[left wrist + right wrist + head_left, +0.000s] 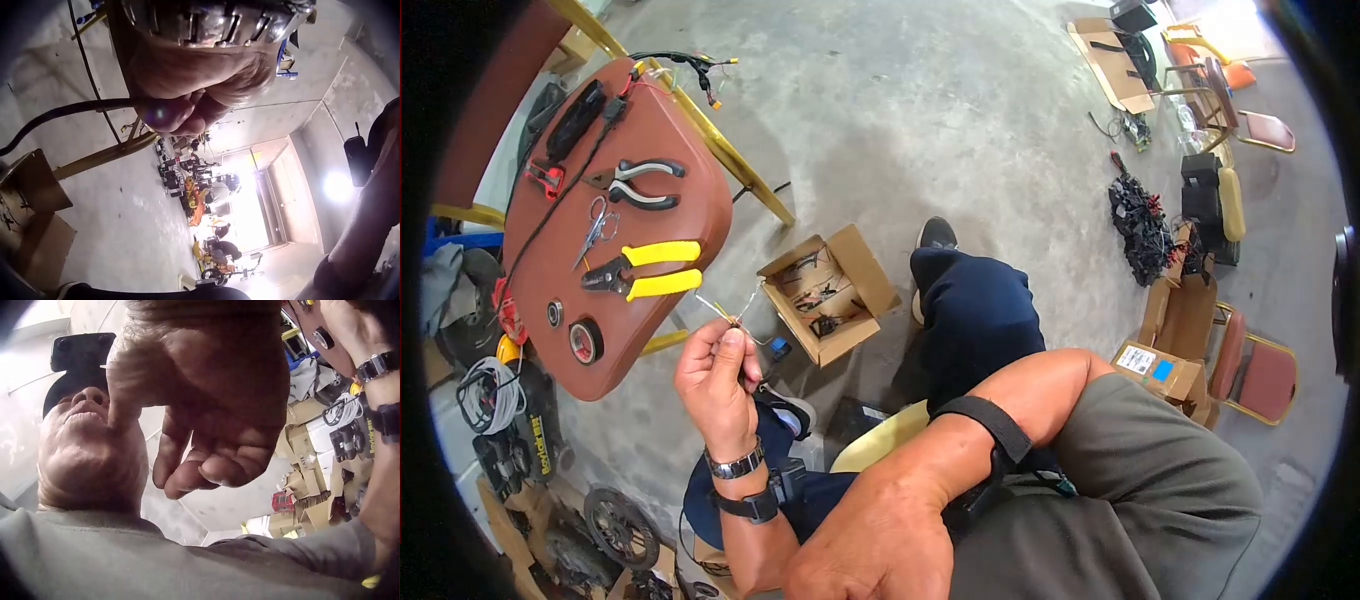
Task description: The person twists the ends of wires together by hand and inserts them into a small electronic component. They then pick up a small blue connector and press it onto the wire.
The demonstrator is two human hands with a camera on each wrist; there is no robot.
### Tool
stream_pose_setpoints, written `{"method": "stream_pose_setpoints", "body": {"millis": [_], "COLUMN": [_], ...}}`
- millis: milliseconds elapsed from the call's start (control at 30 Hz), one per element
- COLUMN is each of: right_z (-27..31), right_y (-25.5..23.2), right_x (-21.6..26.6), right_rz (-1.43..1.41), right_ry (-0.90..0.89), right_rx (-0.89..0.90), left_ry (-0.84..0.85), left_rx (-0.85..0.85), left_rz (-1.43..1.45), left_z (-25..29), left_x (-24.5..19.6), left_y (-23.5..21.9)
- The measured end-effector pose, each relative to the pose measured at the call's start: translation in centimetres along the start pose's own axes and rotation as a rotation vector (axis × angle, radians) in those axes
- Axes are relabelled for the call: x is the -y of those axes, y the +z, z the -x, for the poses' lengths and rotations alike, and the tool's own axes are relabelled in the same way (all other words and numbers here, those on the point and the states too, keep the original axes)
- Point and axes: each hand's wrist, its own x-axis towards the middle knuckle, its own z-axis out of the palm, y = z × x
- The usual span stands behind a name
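Observation:
My left hand pinches thin wires between thumb and fingers, with bare-looking ends fanning out above the fingertips. In the left wrist view the left hand has curled fingers, and a dark cable runs out from beside them. Close to the hand, on a red-brown chair seat, lie yellow-handled wire strippers. My right hand is near my body, low in the head view. Its fingers hang loosely curled in the right wrist view, with nothing seen in them.
Pliers, scissors, a tape roll and a black cable share the seat. An open cardboard box holding wire pieces stands on the floor. Bundled black wiring, boxes and chairs are at the right; a wheel lies lower left.

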Motion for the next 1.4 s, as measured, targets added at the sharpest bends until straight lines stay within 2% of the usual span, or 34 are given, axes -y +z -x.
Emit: {"method": "stream_pose_setpoints", "body": {"millis": [33, 133, 167, 200, 267, 300, 333, 400, 500, 633, 733, 933, 1033, 1133, 1233, 1400], "right_z": [-0.2, 0.9, 1.2, 2.0, 3.8, 3.0, 5.1, 7.1, 7.3, 7.0, 7.1, 6.6, 7.2, 7.7, 7.9, 8.8], "right_y": [0.0, -1.7, -2.3, -2.4, -4.4, -4.9, -5.0, -7.6, -8.6, -9.5, -10.3, -9.7, -10.2, -10.6, -10.6, -10.9], "right_x": [-0.1, 0.9, 0.2, 2.1, 4.3, 4.4, 6.8, 7.5, 7.7, 5.6, 4.8, 4.9, 5.1, 4.9, 5.3, 5.9], "right_rz": [-0.019, 0.807, 0.769, 0.699, 1.039, 1.07, 1.047, 1.394, 1.485, 1.265, 1.299, 1.419, 1.582, 1.652, 1.572, 1.771], "right_ry": [-0.031, 0.14, -0.009, 0.104, 0.073, 0.12, 0.324, 0.37, 0.459, 0.341, 0.319, 0.384, 0.459, 0.352, 0.333, 0.341], "right_rx": [0.002, -0.054, -0.147, -0.271, -0.512, -0.469, -1.046, -1.271, -1.247, -1.185, -1.228, -1.232, -1.129, -1.143, -1.21, -1.094], "left_ry": [-0.003, -0.013, -0.033, -0.048, -0.047, 0.004, 0.056, 0.086, 0.164, 0.2, 0.213, 0.2, 0.183, 0.203, 0.246, 0.241], "left_rx": [-0.015, -0.02, -0.063, -0.071, -0.077, -0.096, -0.113, -0.057, -0.028, 0.018, 0.044, -0.018, -0.046, -0.049, -0.039, -0.03], "left_rz": [0.01, 0.063, 0.078, 0.114, 0.118, 0.14, 0.161, 0.21, 0.242, 0.229, 0.216, 0.119, -0.001, -0.123, -0.171, -0.061], "left_z": [0.1, -0.1, -0.3, -0.3, -0.9, -0.7, -0.5, -0.5, -0.1, -0.1, 0.3, 0.8, 0.8, 0.6, 0.5, 0.3], "left_x": [-0.1, -0.2, 0.2, -0.2, 0.1, 0.0, -0.1, -0.2, -0.6, -0.2, 0.4, 0.3, 0.3, 0.8, 0.8, 0.2], "left_y": [0.1, 0.1, -0.3, -0.2, -1.0, -0.7, -0.4, -0.7, -0.5, -0.6, -0.5, -0.4, -0.3, -0.7, -0.7, -0.5]}}
